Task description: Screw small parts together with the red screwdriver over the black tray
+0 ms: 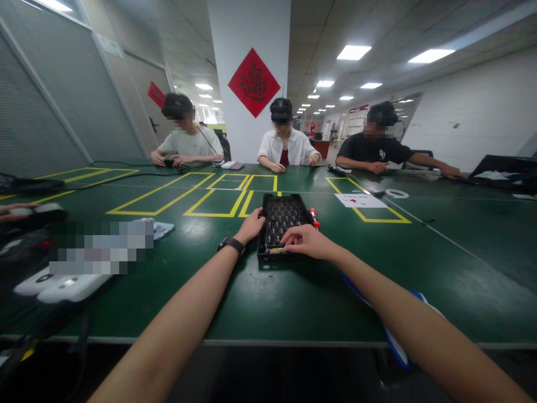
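A black open case (260,257) lies on the green table before me, with rows of small shiny metal pieces in its black insert. My left hand (252,225) holds the case by its left wall, fingers bent against the edge. Over the near right part of the case, my right hand (308,240) is closed, thumb and fingers pinched together. Whatever is between those fingertips is too small to make out. Just beneath them, a yellowish strip (277,250) lies along the near end. A red-handled tool (314,218), partly hidden, sits against the right side.
Yellow tape outlines (157,212) mark the green table (218,291). A printed white sheet (361,200) and a white ring (396,193) are at right. A white object (67,286) is at left. A blue-and-white item (394,336) is under my right forearm. Several people sit opposite.
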Motion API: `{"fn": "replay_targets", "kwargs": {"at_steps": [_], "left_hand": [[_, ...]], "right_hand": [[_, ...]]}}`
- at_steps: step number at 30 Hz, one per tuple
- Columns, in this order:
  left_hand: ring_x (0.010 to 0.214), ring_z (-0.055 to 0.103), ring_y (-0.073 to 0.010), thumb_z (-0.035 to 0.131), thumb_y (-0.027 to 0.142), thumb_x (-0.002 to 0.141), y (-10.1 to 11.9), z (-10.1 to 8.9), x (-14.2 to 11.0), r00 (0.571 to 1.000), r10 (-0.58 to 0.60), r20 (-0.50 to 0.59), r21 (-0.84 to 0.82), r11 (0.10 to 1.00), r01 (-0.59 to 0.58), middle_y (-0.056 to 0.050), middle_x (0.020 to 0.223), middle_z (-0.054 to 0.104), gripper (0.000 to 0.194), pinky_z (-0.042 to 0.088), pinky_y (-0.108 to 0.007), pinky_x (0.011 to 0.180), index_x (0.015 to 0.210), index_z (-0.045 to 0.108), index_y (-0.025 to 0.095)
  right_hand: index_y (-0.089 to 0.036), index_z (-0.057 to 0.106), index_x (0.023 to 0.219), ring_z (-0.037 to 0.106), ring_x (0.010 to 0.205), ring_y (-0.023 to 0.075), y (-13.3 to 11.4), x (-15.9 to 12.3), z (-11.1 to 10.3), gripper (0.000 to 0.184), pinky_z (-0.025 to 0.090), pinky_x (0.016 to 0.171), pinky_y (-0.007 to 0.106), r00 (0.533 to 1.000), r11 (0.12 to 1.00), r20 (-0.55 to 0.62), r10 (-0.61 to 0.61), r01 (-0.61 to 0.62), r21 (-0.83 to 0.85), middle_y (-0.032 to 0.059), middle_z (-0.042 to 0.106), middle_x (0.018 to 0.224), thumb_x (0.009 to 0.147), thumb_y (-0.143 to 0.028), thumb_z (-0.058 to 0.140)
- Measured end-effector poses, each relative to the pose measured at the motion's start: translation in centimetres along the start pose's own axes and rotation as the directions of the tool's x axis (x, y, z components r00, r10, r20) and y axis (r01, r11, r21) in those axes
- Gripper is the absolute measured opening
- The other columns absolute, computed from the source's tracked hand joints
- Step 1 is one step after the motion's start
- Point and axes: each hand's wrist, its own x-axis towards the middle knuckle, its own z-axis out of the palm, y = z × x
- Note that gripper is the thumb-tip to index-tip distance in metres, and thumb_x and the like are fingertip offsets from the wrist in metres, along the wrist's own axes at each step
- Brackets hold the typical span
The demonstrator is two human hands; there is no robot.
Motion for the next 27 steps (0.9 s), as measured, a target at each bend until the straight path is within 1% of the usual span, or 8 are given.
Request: {"fn": "replay_targets", "kwargs": {"at_steps": [4,7,15,20,25,27], "left_hand": [[0.123,0.042,-0.0218,0.045,0.017,0.073,0.15,-0.05,0.0,1.0,0.005,-0.002,0.008,1.0,-0.005,-0.011,0.132,0.048,0.052,0.03,-0.034,0.107,0.125,0.047,0.01],[0.124,0.042,-0.0217,0.044,0.017,0.073,0.07,-0.06,0.03,1.0,0.003,0.002,0.013,1.0,-0.003,-0.01,0.133,0.048,0.053,0.029,-0.034,0.107,0.125,0.047,0.011],[0.122,0.043,-0.0216,0.042,0.018,0.074,-0.31,0.02,0.17,1.0,0.02,0.003,0.03,0.999,-0.02,-0.012,0.132,0.048,0.054,0.031,-0.033,0.106,0.128,0.044,0.009],[0.122,0.043,-0.0221,0.042,0.018,0.075,-0.06,-0.07,0.02,1.0,0.025,0.008,0.05,0.998,-0.026,-0.011,0.133,0.047,0.054,0.031,-0.033,0.106,0.128,0.044,0.01],[0.121,0.045,-0.0213,0.043,0.018,0.074,0.31,-0.19,-0.23,1.0,-0.003,0.008,0.025,1.0,0.003,-0.01,0.132,0.048,0.053,0.031,-0.033,0.106,0.127,0.045,0.011],[0.122,0.044,-0.0215,0.043,0.018,0.074,0.32,-0.2,-0.23,1.0,-0.006,0.008,0.023,1.0,0.005,-0.011,0.132,0.048,0.053,0.031,-0.033,0.106,0.127,0.045,0.011]], "right_hand": [[-0.012,0.066,0.091,0.046,0.055,0.0068,0.1,0.04,0.11,0.029,0.037,0.052,0.019,1.0,1.0,-0.014,-0.002,0.001,-0.009,0.0029,0.064,0.069,0.069,-0.031,0.066],[-0.012,0.066,0.092,0.048,0.056,0.007,0.01,0.08,0.09,0.03,0.038,0.053,0.019,1.0,1.0,-0.012,-0.001,0.002,0.024,0.0037,0.065,0.072,0.069,-0.031,0.067],[-0.011,0.066,0.09,0.047,0.055,0.0068,-0.28,0.04,0.04,0.029,0.038,0.053,0.019,1.0,0.999,0.013,0.008,-0.008,0.037,0.0032,0.063,0.069,0.07,-0.032,0.066],[-0.011,0.066,0.091,0.048,0.057,0.007,-0.56,0.02,-0.01,0.03,0.039,0.054,0.019,1.0,1.0,0.002,0.006,-0.006,0.018,0.0047,0.065,0.074,0.069,-0.031,0.066],[-0.011,0.066,0.089,0.048,0.055,0.0068,-0.41,0.03,0.03,0.029,0.038,0.052,0.019,1.0,0.999,0.017,0.021,-0.022,0.029,0.0031,0.064,0.069,0.069,-0.031,0.066],[-0.011,0.066,0.09,0.049,0.056,0.007,-0.34,0.04,0.07,0.03,0.039,0.053,0.019,1.0,0.999,0.019,0.022,-0.023,0.039,0.0031,0.064,0.069,0.069,-0.032,0.066]]}}
